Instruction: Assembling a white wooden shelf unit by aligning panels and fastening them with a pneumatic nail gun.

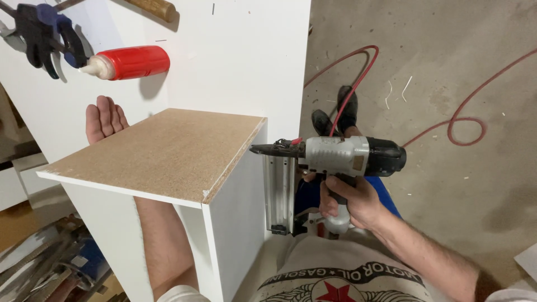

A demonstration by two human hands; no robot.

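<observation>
Two hands — right hand (pixel 351 202) grips nail gun (pixel 330 159); left hand (pixel 104 118) steadies panel (pixel 162 154).

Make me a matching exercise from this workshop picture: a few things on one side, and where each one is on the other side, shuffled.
Things:
1. nail gun
2. glue bottle
3. red hose
4. left hand

Places:
A. lying in loops on the concrete floor
B. lying on the white panel, near a blue clamp
C. flat behind the far edge of the brown board
D. gripped in the right hand, nose at the board's corner

Pairs: 1-D, 2-B, 3-A, 4-C
</observation>
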